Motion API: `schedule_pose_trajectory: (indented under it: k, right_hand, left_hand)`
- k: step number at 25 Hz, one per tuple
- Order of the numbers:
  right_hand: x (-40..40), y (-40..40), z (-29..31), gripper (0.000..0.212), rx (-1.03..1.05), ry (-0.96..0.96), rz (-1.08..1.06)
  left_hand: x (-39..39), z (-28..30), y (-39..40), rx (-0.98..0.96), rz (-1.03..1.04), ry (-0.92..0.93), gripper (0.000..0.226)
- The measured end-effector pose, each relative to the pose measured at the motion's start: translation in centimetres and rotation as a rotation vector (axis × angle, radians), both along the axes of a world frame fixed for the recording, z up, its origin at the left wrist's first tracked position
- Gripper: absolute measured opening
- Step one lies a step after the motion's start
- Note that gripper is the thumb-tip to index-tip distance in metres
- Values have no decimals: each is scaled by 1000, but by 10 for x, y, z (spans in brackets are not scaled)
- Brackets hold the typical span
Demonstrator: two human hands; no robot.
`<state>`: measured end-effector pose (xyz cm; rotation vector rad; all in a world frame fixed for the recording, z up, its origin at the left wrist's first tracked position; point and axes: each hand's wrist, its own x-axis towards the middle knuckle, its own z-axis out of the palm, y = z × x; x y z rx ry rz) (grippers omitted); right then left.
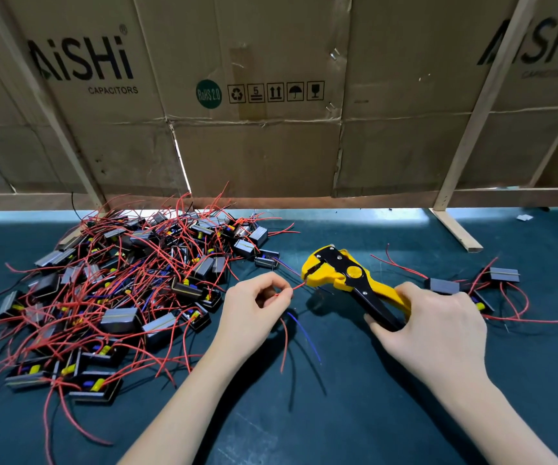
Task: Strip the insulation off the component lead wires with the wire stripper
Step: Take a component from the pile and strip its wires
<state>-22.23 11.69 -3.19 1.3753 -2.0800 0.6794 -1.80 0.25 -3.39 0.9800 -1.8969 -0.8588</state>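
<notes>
Two hands at frame centre: left hand [254,308] pinching red lead wire [296,286], tip at jaws of yellow wire stripper [341,271], handles gripped by right hand [438,325].

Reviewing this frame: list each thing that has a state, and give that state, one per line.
Wire stripper: gripped by the handles, head at the wire tip.
Red wire: pinched, its end at the stripper's head.
Left hand: fingers pinching the red wire.
Right hand: closed around the stripper handles.
Component pile: heaped, leads tangled.
Components at right: lying apart from the pile.
</notes>
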Motion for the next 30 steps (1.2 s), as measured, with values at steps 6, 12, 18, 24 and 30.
schedule_pose_trajectory:
  k: [6, 12, 18, 24, 30]
  right_hand:
    - [-4, -2, 0, 62, -32, -114, -28]
    - [-14, 3, 17, 61, -147, -393, -40]
    - [-3, 9, 23, 52, -145, -681, 233]
    - [7, 0, 14, 59, 176, -491, 135]
    - [-10, 3, 18, 61, 193, -359, -21]
  left_hand:
    - [-3, 4, 7, 49, -173, 62, 10]
    - [-16, 1, 26, 10, -373, 42, 23]
    - [-5, -6, 1, -347, 86, -315, 37]
    - [-7, -14, -17, -159, 64, -650, 63]
    - [-7, -16, -22, -307, 251, -720, 59]
